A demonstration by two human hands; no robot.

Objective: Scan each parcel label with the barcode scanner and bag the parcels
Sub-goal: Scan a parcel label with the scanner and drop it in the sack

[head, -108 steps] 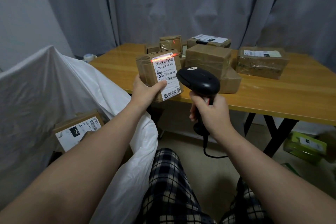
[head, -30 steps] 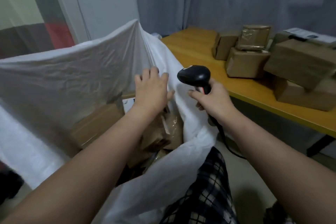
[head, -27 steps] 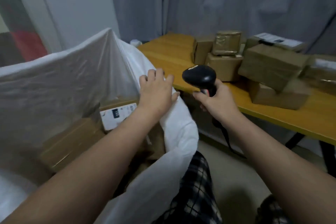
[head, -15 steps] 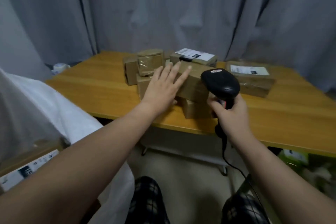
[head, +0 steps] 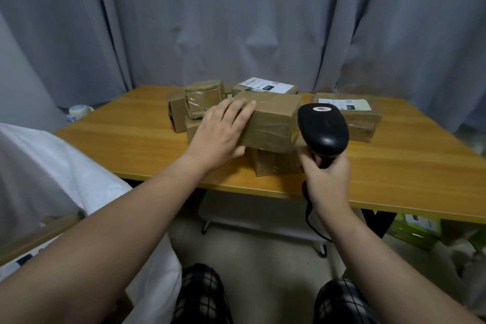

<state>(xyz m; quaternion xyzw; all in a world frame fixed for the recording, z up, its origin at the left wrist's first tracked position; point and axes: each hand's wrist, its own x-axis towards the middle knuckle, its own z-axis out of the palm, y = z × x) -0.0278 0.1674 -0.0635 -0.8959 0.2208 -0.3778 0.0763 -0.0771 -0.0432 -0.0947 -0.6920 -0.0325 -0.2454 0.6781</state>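
Brown parcel [head: 273,123], merely reached for a moment ago, is now clasped by the left hand [head: 223,134], fingers over its top; the right hand [head: 327,181] still grips the barcode scanner [head: 323,130].

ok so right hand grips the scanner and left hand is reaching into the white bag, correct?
No. The head view shows the left hand gripping the end of the brown parcel on top of the pile on the table, fingers over it, thumb beneath, not reaching into the white bag. The right hand does grip the scanner.
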